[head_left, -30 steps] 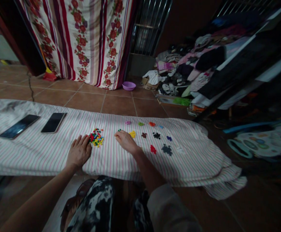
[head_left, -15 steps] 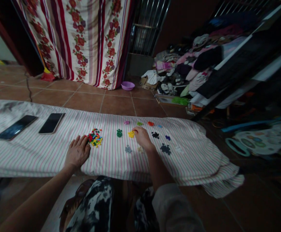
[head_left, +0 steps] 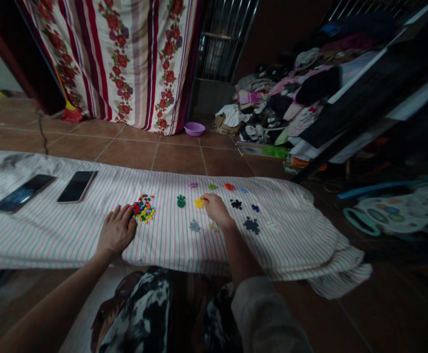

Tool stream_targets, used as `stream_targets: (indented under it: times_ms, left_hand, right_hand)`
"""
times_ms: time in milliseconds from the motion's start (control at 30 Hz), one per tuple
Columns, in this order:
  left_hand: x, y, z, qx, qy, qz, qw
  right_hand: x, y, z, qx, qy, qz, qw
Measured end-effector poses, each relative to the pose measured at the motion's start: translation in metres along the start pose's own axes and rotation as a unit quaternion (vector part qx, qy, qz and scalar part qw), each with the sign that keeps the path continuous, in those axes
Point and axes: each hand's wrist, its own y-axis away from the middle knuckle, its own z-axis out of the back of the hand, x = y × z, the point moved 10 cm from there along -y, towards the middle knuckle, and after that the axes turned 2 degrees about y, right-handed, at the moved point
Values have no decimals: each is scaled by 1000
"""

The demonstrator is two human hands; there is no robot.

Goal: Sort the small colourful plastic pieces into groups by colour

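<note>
My left hand lies palm down on the striped cloth, fingers spread, its fingertips at the left edge of a mixed-colour pile of small pieces. My right hand has its fingers pinched at the right side of the yellow pile; whatever is between the fingertips is too small to make out. Left of the yellow pile is a green pile. Grey pieces and beige pieces lie nearer me. Black pieces and dark grey pieces sit to the right.
Two phones, one farther left and one nearer the pile, rest on the cloth. Pink, light green, orange and blue pieces lie along the back. Beyond are a purple basin, a curtain and heaped clothes.
The whole view has shifted very slightly. Both hands stay in nearly the same places, the left beside the mixed pile and the right at the yellow pile.
</note>
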Motion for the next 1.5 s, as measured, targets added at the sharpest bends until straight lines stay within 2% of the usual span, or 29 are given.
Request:
stream_targets:
  times_ms: [400,667,867,1000,1100,1233,1333,1500]
  left_hand:
    - [0,0,0,2,4,-8,1000]
    - [1,0,-1,-1,2,2,1000]
    - [3,0,-2,-17,12,10,1000]
    - [5,0,-1,-7,19,20,1000]
    - [5,-1,-2,2,22,24,999]
    - [5,0,-2,-12,20,21,1000]
    - [5,0,-1,-24,11,18,999]
    - [4,0,-1,-23,6,12,1000]
  right_hand:
    - [6,3,3,8,8,1,1000]
    - [42,5,11,-16,5,30,999]
    - [78,8,-15,41,-5,86,995]
    - [100,14,-36,89,7,118,989]
    - [116,18,-46,105,9,138,985]
    - [138,25,-60,128,-1,177,976]
    - [153,30,-68,137,-4,198,971]
    - [174,36,-69,115,-18,218,969]
